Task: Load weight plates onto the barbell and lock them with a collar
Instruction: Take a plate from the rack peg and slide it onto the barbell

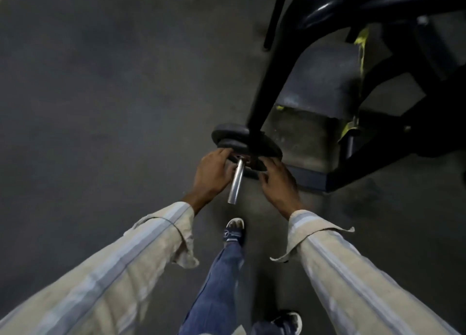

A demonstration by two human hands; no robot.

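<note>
The chrome end of the barbell sleeve [236, 182] points toward me at the centre of the view. Dark round weight plates [228, 136] sit on it farther along. The nearest small plate [248, 163] is on the sleeve with its hole around the bar. My left hand [210, 177] grips that plate's left rim. My right hand [278, 182] holds its right rim, fingers curled over the edge. No collar is visible.
A black machine frame [267, 82] crosses in front of the plates and rises to the upper right. A padded bench with yellow marks [325, 82] stands on the right. Dark rubber floor [100, 95] spreads to the left. My feet [234, 231] stand below the bar.
</note>
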